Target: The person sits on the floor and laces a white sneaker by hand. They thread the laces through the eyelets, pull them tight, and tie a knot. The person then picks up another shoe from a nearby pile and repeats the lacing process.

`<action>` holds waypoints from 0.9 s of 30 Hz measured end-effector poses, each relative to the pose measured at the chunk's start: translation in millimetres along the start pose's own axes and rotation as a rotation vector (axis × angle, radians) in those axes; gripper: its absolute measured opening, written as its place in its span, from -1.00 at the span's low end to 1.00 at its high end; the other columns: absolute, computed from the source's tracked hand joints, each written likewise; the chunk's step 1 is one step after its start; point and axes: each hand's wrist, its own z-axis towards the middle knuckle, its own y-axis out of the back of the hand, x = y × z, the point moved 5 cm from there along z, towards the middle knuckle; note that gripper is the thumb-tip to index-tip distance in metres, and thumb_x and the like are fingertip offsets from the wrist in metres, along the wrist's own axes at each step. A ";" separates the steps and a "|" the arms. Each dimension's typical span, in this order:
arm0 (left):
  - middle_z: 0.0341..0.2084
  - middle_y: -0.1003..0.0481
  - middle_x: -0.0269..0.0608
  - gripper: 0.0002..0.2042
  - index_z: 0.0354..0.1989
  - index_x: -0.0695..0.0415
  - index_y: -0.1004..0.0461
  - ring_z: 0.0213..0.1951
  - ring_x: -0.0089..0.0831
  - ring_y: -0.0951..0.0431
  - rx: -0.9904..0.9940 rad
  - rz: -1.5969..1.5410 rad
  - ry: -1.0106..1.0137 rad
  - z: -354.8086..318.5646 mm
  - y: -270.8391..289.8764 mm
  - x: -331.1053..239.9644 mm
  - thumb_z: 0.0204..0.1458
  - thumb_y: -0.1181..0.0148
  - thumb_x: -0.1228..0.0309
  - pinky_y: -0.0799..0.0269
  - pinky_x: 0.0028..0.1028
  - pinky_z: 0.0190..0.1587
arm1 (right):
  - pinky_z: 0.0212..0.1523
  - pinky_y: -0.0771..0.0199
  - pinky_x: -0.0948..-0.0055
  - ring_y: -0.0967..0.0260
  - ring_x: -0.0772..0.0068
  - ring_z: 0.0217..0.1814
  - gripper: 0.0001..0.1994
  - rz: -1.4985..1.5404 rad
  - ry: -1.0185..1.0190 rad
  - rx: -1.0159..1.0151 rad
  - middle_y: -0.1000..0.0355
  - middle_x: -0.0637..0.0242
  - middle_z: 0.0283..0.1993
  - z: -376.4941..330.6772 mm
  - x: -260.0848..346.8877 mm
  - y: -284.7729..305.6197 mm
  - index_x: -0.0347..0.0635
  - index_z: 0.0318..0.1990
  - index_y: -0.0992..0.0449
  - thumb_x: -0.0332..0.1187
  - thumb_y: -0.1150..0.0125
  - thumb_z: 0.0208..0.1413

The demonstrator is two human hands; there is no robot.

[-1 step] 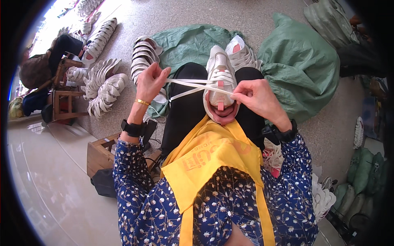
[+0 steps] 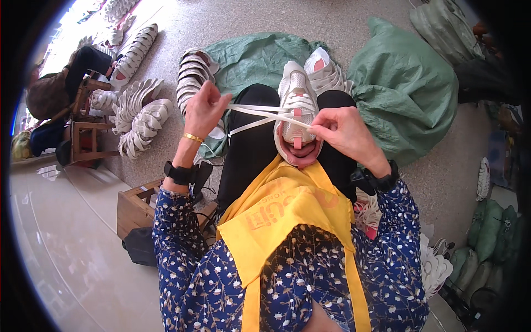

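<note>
A white and pink sneaker (image 2: pixel 291 83) rests between my black-trousered knees, toe pointing away and heel opening against my yellow apron (image 2: pixel 282 202). Off to its left, my left hand (image 2: pixel 203 112) is closed in a pinch on a pale shoelace (image 2: pixel 251 109), which stretches taut across my left thigh to the shoe. Over the pink-tabbed tongue, my right hand (image 2: pixel 345 134) pinches another stretch of the lace between thumb and forefinger. The strands cross just left of the shoe, and one loose tip lies on my left thigh.
Stacked white shoe uppers (image 2: pixel 193 74) stand beyond my left hand, with more uppers (image 2: pixel 146 124) farther left beside a wooden stool (image 2: pixel 91 126). A green sheet (image 2: pixel 249 52) lies ahead. A bulging green sack (image 2: pixel 401 94) sits at the right. By my left elbow is a wooden box (image 2: pixel 133 213).
My left hand has shifted very slightly away from me and to the right. My right hand has edged a little left; both still pinch the lace.
</note>
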 end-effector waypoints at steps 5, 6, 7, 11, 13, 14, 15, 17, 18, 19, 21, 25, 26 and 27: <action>-0.36 -0.56 -0.31 -0.79 -0.10 0.19 -0.52 -0.40 -0.58 -0.49 0.090 -0.214 -0.193 -8.5 -18.5 -87.6 0.08 -0.28 0.60 -0.47 -0.49 -0.29 | -0.28 -0.62 0.36 -0.67 0.23 -0.35 -0.82 -0.005 0.004 0.029 -0.62 0.08 -0.43 7.0 11.5 -18.5 -0.33 -0.29 -0.67 -0.35 -0.36 0.10; -0.34 -0.55 -0.29 -0.75 -0.05 0.19 -0.52 -0.41 -0.58 -0.48 0.192 -0.381 -0.224 -11.8 -27.0 -106.9 0.10 -0.24 0.64 -0.46 -0.49 -0.29 | -0.28 -0.62 0.37 -0.67 0.23 -0.36 -0.82 0.024 0.009 0.019 -0.62 0.08 -0.43 7.0 15.5 -18.7 -0.33 -0.29 -0.66 -0.35 -0.36 0.10; -0.36 -0.53 -0.28 -0.75 -0.02 0.21 -0.51 -0.38 -0.58 -0.50 0.362 -0.367 -0.181 -16.0 -29.9 -126.0 0.13 -0.21 0.65 -0.45 -0.50 -0.27 | -0.28 -0.61 0.37 -0.67 0.24 -0.36 -0.81 0.056 0.017 0.012 -0.61 0.08 -0.44 7.0 18.8 -19.3 -0.33 -0.28 -0.66 -0.35 -0.36 0.11; -0.46 -0.47 -0.31 -0.90 -0.16 0.23 -0.47 -0.42 -0.60 -0.47 0.398 -0.536 -0.197 -27.0 -56.2 -130.7 0.17 -0.18 0.61 -0.41 -0.51 -0.33 | -0.29 -0.60 0.38 -0.65 0.24 -0.37 -0.81 0.050 0.027 -0.004 -0.61 0.11 -0.45 7.9 32.0 -16.0 -0.33 -0.27 -0.65 -0.35 -0.37 0.12; -0.49 -0.46 -0.32 -0.94 -0.22 0.24 -0.46 -0.44 -0.60 -0.47 0.424 -0.457 -0.197 -24.6 -57.6 -127.2 0.17 -0.18 0.59 -0.41 -0.52 -0.35 | -0.30 -0.58 0.38 -0.64 0.24 -0.38 -0.83 0.036 0.054 -0.051 -0.62 0.10 -0.41 5.9 23.5 -17.3 -0.33 -0.26 -0.64 -0.38 -0.36 0.11; -0.51 -0.47 -0.32 -0.95 -0.23 0.25 -0.46 -0.44 -0.61 -0.47 0.422 -0.423 -0.167 -24.7 -57.8 -125.1 0.18 -0.18 0.58 -0.41 -0.53 -0.35 | -0.31 -0.58 0.38 -0.64 0.24 -0.38 -0.84 0.029 0.067 -0.074 -0.62 0.09 -0.39 4.6 20.1 -16.7 -0.34 -0.25 -0.63 -0.39 -0.36 0.11; -0.52 -0.48 -0.32 -0.96 -0.24 0.25 -0.46 -0.44 -0.62 -0.48 0.418 -0.387 -0.134 -25.5 -57.4 -122.2 0.18 -0.19 0.57 -0.41 -0.54 -0.35 | -0.31 -0.58 0.35 -0.63 0.22 -0.37 -0.85 0.004 0.081 -0.074 -0.62 0.09 -0.32 3.5 19.6 -15.6 -0.33 -0.25 -0.62 -0.42 -0.35 0.09; -0.53 -0.50 -0.31 -0.95 -0.27 0.26 -0.47 -0.44 -0.64 -0.49 0.407 -0.377 -0.047 -25.7 -59.0 -115.2 0.19 -0.20 0.55 -0.42 -0.56 -0.36 | -0.31 -0.57 0.31 -0.61 0.19 -0.34 -0.87 -0.046 0.107 -0.074 -0.62 0.09 -0.19 -0.8 18.5 -12.3 -0.31 -0.25 -0.58 -0.46 -0.34 0.06; -0.53 -0.51 -0.31 -0.94 -0.28 0.27 -0.47 -0.45 -0.64 -0.50 0.397 -0.404 0.006 -26.2 -61.9 -109.7 0.19 -0.20 0.54 -0.42 -0.57 -0.36 | -0.30 -0.57 0.28 -0.60 0.17 -0.31 -0.87 -0.090 0.163 -0.056 -0.60 0.11 -0.16 -3.9 19.1 -12.2 -0.29 -0.26 -0.55 -0.48 -0.34 0.04; -0.54 -0.52 -0.31 -0.93 -0.29 0.27 -0.47 -0.45 -0.65 -0.50 0.387 -0.431 0.059 -26.8 -64.6 -104.4 0.19 -0.21 0.53 -0.42 -0.58 -0.36 | -0.30 -0.57 0.26 -0.59 0.15 -0.28 -0.87 -0.133 0.219 -0.038 -0.57 0.13 -0.14 -7.5 19.4 -12.4 -0.27 -0.27 -0.52 -0.50 -0.33 0.02; -0.53 -0.55 -0.30 -0.92 -0.28 0.28 -0.48 -0.45 -0.65 -0.53 0.358 -0.402 0.066 -26.7 -68.0 -99.5 0.19 -0.22 0.52 -0.43 -0.57 -0.37 | -0.28 -0.56 0.22 -0.56 0.13 -0.22 -0.86 -0.183 0.292 -0.003 -0.50 0.17 -0.14 -12.8 21.4 -17.6 -0.24 -0.29 -0.48 -0.52 -0.32 -0.01; -0.54 -0.56 -0.26 -0.90 -0.28 0.29 -0.48 -0.47 -0.62 -0.57 0.289 -0.363 0.076 -25.6 -71.3 -102.1 0.17 -0.23 0.50 -0.46 -0.53 -0.40 | -0.28 -0.57 0.23 -0.53 0.14 -0.19 -0.84 -0.293 0.513 -0.051 -0.39 0.23 -0.26 -15.6 21.1 -34.0 -0.21 -0.32 -0.46 -0.52 -0.34 -0.03; -0.55 -0.57 -0.16 -0.89 -0.31 0.31 -0.48 -0.47 -0.46 -0.60 0.267 -0.359 0.073 -24.6 -70.8 -105.8 0.14 -0.23 0.50 -0.48 -0.46 -0.39 | -0.28 -0.57 0.25 -0.52 0.15 -0.20 -0.84 -0.342 0.605 -0.093 -0.37 0.24 -0.30 -17.1 21.2 -36.2 -0.21 -0.33 -0.46 -0.51 -0.35 -0.03; -0.55 -0.57 -0.06 -0.89 -0.33 0.32 -0.48 -0.47 -0.30 -0.63 0.242 -0.353 0.073 -23.5 -69.1 -109.9 0.10 -0.22 0.51 -0.50 -0.39 -0.37 | -0.28 -0.58 0.26 -0.52 0.15 -0.22 -0.84 -0.331 0.619 -0.113 -0.37 0.24 -0.29 -17.2 20.5 -36.8 -0.21 -0.33 -0.47 -0.50 -0.36 -0.03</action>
